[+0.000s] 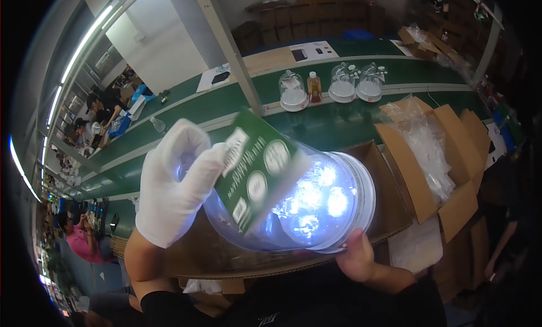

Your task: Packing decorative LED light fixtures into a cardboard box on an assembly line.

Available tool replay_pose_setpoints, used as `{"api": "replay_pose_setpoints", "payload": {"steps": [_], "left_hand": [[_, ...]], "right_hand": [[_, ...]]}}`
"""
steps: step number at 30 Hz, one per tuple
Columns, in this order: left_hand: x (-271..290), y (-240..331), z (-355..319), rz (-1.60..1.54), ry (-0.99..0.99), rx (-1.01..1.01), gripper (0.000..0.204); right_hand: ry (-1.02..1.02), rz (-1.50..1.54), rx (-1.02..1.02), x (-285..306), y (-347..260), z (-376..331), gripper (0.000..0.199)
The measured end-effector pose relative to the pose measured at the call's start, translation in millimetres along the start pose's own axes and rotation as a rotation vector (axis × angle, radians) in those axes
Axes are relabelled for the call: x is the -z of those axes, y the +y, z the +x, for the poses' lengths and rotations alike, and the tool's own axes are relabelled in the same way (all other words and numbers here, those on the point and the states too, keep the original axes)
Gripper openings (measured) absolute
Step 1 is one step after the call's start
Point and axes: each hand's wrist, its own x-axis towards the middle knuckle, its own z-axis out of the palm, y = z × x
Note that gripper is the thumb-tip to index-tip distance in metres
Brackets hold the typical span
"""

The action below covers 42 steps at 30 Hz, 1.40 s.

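A clear dome-shaped lamp (316, 200) with bright white lights lit inside lies tilted on its side in front of me, its round base toward the right. My right hand (358, 256), bare, grips the rim of that base from below; some of its fingers are hidden behind the lamp. My left hand (172, 186) wears a white glove and pinches the edge of a green printed card (257, 172). The card is slightly blurred and covers part of the dome. Beneath the lamp is an open cardboard box (389, 214).
Three similar clear domes, one of them a dome (293, 93) at the left, stand on the green bench (339, 126) with an amber bottle (314, 87). Another open carton (409, 163) holds clear plastic bags. A metal post (226, 45) rises behind. Other people work at the far left.
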Motion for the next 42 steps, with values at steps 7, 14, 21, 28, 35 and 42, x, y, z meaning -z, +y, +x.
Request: {"api": "replay_pose_setpoints", "payload": {"steps": [7, 14, 21, 28, 35, 42], "left_hand": [[9, -57, -3, -0.089, -0.016, 0.173, 0.027], [18, -150, -17, -0.488, -0.047, 0.314, 0.041], [36, -228, -34, -0.745, -0.137, 0.597, 0.053], [1, -143, -17, -0.571, 0.340, 0.434, 0.015], [16, -91, -38, -0.137, 0.169, 0.241, 0.019], [32, -91, -65, 0.305, 0.019, 0.130, 0.013]], "right_hand": [[-0.167, -0.395, 0.180, -23, -16, 11, 0.048], [-0.164, -0.747, 0.251, -28, -13, 19, 0.101], [-0.116, -1.302, 0.807, -40, -27, 35, 0.071], [-0.025, -1.056, 0.752, -32, -15, 41, 0.084], [-0.368, -1.177, 0.318, -19, -30, 22, 0.071], [-0.823, -1.455, -0.038, -17, -66, 40, 0.077]]}}
